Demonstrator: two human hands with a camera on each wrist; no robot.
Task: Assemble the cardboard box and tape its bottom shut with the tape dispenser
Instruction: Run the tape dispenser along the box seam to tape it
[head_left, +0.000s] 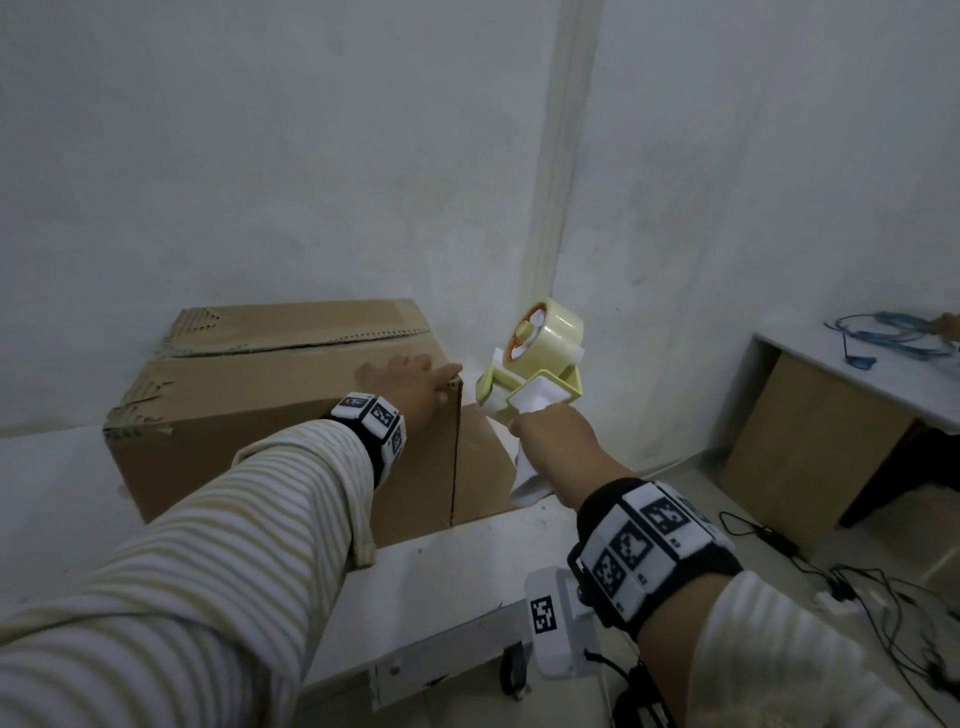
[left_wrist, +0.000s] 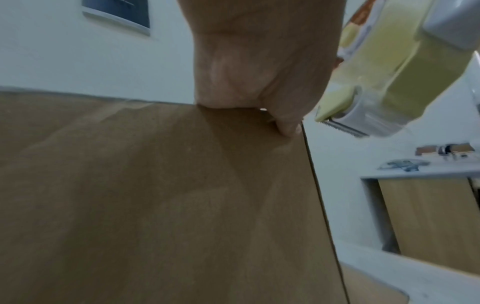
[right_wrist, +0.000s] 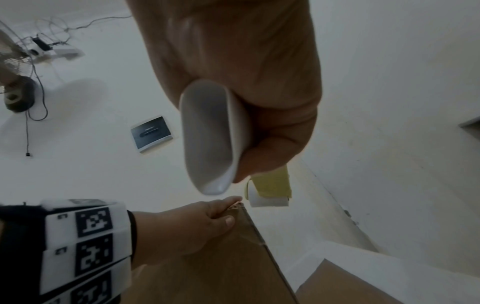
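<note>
The brown cardboard box (head_left: 270, 415) stands on a white table (head_left: 457, 561), its top flaps folded down along a ragged seam. My left hand (head_left: 441, 382) holds the box's near right top corner, fingers on top and thumb (left_wrist: 285, 125) against the side face. My right hand (head_left: 545, 431) grips the white handle (right_wrist: 207, 139) of a yellow-green tape dispenser (head_left: 535, 364) carrying a clear tape roll. The dispenser hangs in the air just right of that corner, its toothed blade (left_wrist: 340, 128) close to my left thumb and not touching the cardboard.
A white wall stands right behind the box. At the right is a second table (head_left: 857, 374) with blue cables (head_left: 883, 332) on it and a cardboard sheet (head_left: 810, 457) under it. Black cords (head_left: 857, 587) trail over the floor. The table's near edge (head_left: 441, 644) is below my arms.
</note>
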